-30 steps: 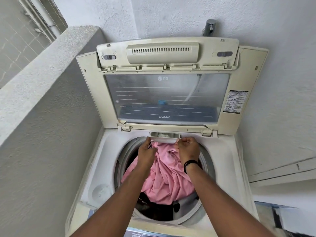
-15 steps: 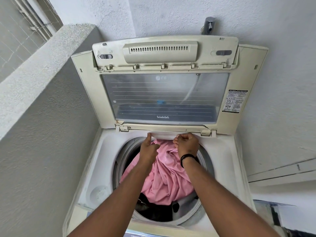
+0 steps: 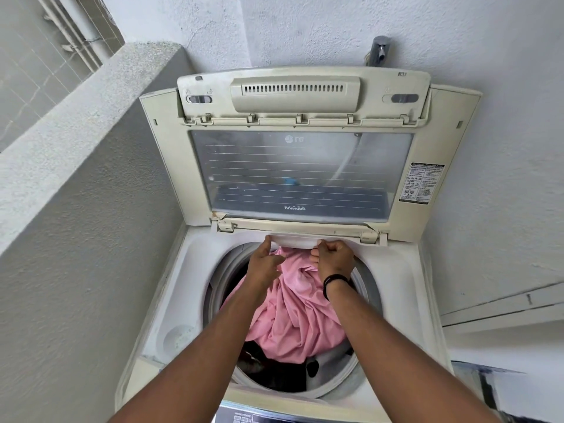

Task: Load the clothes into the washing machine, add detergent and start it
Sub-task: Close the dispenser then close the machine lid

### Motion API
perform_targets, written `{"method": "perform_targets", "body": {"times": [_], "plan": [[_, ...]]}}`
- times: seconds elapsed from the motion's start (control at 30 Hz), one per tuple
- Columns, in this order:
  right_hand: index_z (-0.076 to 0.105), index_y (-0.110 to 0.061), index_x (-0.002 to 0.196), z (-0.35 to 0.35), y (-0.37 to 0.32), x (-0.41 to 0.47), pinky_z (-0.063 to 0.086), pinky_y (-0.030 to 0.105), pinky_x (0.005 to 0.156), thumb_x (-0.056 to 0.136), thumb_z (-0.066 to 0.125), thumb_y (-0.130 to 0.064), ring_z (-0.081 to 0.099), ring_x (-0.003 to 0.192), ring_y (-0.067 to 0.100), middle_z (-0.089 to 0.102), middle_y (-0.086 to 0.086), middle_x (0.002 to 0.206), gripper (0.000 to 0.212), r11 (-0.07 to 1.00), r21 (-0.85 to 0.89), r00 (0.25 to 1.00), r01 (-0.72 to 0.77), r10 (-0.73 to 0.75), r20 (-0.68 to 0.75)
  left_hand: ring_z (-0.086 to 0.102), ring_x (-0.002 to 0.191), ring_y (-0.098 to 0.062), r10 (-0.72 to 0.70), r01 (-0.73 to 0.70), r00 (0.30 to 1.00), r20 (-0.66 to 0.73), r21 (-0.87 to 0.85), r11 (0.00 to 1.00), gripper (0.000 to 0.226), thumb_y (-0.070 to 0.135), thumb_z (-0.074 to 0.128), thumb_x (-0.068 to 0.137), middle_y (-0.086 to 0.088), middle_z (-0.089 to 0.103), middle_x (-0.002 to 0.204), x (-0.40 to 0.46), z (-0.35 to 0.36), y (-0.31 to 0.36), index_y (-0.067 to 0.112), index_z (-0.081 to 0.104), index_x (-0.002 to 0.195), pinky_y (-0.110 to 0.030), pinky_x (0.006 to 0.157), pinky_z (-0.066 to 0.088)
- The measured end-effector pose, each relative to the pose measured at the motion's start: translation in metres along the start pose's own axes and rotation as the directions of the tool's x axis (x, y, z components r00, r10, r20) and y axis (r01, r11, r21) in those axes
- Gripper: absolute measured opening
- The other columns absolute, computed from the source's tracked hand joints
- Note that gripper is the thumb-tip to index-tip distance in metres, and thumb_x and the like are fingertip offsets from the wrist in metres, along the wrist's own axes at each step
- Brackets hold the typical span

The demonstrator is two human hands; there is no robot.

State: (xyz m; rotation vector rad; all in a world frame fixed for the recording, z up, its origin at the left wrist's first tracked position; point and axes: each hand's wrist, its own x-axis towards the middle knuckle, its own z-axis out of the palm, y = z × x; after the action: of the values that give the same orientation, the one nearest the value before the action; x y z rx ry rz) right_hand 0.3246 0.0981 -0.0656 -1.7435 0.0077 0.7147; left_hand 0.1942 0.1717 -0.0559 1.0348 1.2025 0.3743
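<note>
A cream top-loading washing machine [image 3: 195,288] stands with its lid [image 3: 302,175] raised against the back wall. Pink cloth [image 3: 293,312] fills the drum over dark clothes [image 3: 274,370]. At the drum's back rim sits the white detergent drawer [image 3: 293,241], pushed in so only its front edge shows. My left hand [image 3: 264,264] touches the drawer's left end with the thumb, fingers loosely curled. My right hand [image 3: 334,257], with a black band at the wrist, is a fist pressed against the drawer's right end.
A rough grey parapet wall [image 3: 76,178] runs close along the machine's left side. White wall lies behind and to the right, with a tap [image 3: 378,50] above the lid. The control panel [image 3: 244,418] shows at the bottom edge. A dark object [image 3: 500,389] sits low right.
The detergent drawer, pulled out a little a second ago, has slid back into the rim under both hands. My right hand has closed into a fist against it.
</note>
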Motion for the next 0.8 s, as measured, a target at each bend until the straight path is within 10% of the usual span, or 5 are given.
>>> {"method": "perform_targets", "body": {"times": [0.43, 0.63, 0.8], "plan": [[0.061, -0.016, 0.099, -0.031, -0.024, -0.026, 0.046, 0.023, 0.057, 0.082, 0.073, -0.013, 0.062, 0.068, 0.014, 0.063, -0.005, 0.080, 0.021, 0.948, -0.288, 0.988, 0.133, -0.104, 0.113, 0.070, 0.085, -0.024, 0.235, -0.201, 0.961, -0.146, 0.215, 0.956, 0.029, 0.028, 0.073, 0.080, 0.000, 0.073, 0.102, -0.018, -0.028, 0.045, 0.022, 0.073, 0.108, -0.036, 0.080, 0.055], [0.066, -0.022, 0.080, -0.048, -0.110, -0.024, 0.053, 0.027, 0.056, 0.084, 0.074, -0.020, 0.070, 0.072, 0.022, 0.074, 0.007, 0.086, 0.010, 0.867, -0.248, 0.875, 0.432, -0.335, 0.350, 0.068, 0.082, -0.018, 0.610, -0.428, 0.787, -0.090, 0.632, 0.645, 0.014, 0.033, 0.077, 0.085, 0.003, 0.072, 0.087, -0.036, -0.061, 0.135, 0.021, 0.074, 0.092, -0.032, 0.078, 0.055], [0.071, -0.017, 0.093, -0.073, -0.208, -0.037, 0.056, 0.026, 0.076, 0.085, 0.076, -0.025, 0.068, 0.083, 0.013, 0.071, -0.003, 0.087, 0.012, 0.590, -0.272, 0.649, 0.760, -0.712, 0.268, 0.062, 0.086, -0.018, 0.826, -0.516, 0.563, -0.028, 0.769, 0.378, 0.025, 0.041, 0.081, 0.080, 0.001, 0.066, 0.090, -0.054, -0.082, 0.211, 0.020, 0.070, 0.085, -0.034, 0.074, 0.051]]}}
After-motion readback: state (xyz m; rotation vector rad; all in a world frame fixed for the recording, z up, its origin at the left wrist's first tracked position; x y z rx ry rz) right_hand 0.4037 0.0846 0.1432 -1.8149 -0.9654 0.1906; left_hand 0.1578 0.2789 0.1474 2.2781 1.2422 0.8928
